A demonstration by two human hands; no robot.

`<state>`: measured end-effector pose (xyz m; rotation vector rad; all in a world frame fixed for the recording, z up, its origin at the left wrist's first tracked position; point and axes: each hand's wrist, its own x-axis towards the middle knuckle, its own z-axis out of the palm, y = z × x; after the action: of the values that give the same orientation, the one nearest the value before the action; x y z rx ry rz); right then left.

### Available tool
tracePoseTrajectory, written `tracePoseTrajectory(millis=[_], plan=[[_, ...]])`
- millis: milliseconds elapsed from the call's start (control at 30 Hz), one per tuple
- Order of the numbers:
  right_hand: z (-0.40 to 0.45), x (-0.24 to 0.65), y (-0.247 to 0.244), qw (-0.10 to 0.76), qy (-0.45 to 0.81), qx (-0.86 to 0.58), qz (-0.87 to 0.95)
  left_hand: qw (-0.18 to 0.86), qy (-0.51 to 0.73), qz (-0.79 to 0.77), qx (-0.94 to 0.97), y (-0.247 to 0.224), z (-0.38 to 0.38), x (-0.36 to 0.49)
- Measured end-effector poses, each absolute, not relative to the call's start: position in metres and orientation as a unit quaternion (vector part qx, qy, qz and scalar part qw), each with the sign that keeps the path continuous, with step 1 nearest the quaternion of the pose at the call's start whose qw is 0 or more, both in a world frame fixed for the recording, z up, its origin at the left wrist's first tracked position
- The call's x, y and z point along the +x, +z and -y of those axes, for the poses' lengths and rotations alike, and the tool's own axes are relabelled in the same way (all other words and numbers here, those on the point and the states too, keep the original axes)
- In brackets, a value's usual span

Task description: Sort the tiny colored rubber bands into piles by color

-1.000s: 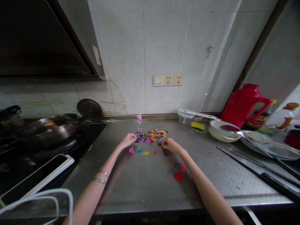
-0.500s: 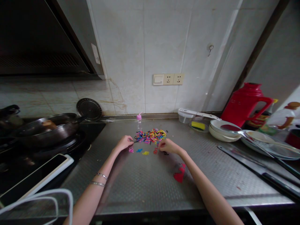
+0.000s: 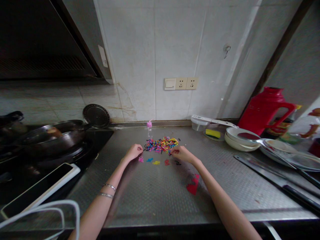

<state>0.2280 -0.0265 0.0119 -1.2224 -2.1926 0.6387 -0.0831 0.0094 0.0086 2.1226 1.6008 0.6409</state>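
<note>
A heap of small, mixed-colour rubber bands [image 3: 161,144] lies on the metal counter [image 3: 150,193]. My left hand [image 3: 134,152] is at the heap's left edge with fingertips pinched together; a dark bit shows by them, too small to make out. At the right edge, my right hand [image 3: 183,154] has its fingers closed, and what they may hold is hidden. In front of the heap lie separate little groups in a row: pink bands [image 3: 141,159], blue bands [image 3: 149,160], yellow bands [image 3: 156,162], red bands [image 3: 167,162] and black bands [image 3: 178,163].
A small bottle with a pink cap [image 3: 149,124] stands behind the heap. To the left are a pan [image 3: 55,138] on the stove and a white-edged device [image 3: 40,190]. Bowls [image 3: 241,143], a yellow sponge [image 3: 212,133], a knife [image 3: 260,173] and a red thermos [image 3: 265,110] occupy the right.
My right hand has shifted slightly up and right, away from the red bands, which now show fully along with more of the black ones. My left hand stays nearly in place.
</note>
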Motion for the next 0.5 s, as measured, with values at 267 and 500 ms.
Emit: tracePoseTrajectory(millis=[267,500], plan=[[0.013,0.25,0.002,0.32,0.185,-0.504,0.78,0.188,0.232,-0.577,0.76,0.008,-0.009,-0.081],[0.011,0.25,-0.004,0.302,0.177,-0.501,0.791,0.209,0.245,-0.569,0.756,0.011,-0.007,-0.081]])
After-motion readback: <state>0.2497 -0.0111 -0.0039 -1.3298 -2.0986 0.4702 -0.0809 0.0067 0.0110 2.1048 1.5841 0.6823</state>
